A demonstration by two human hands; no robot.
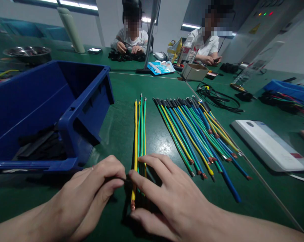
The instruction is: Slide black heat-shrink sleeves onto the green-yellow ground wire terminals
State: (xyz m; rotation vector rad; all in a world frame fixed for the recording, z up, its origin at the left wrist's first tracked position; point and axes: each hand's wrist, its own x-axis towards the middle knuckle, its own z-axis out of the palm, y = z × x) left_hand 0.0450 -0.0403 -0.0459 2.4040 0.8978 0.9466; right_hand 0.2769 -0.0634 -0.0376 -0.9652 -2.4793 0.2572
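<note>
My left hand (96, 191) is pinched shut on a thin black piece, probably a sleeve of tubing, beside the near end of a small bundle of yellow and green wires (139, 134) lying on the green table (121, 111). My right hand (167, 195) rests on the near ends of those wires, fingers spread over them and thumb below. One yellow wire's bare copper tip (133, 205) shows between the hands. To the right lies a fanned row of several blue, green and yellow wires (197, 134) with black sleeves at their far ends.
A blue plastic bin (86, 101) with black pieces inside stands at the left. A white flat device (267, 144) lies at the right. Black cables (217, 97), a cardboard box (193, 71) and a metal bowl (28, 52) sit farther back. Two people work at the far side.
</note>
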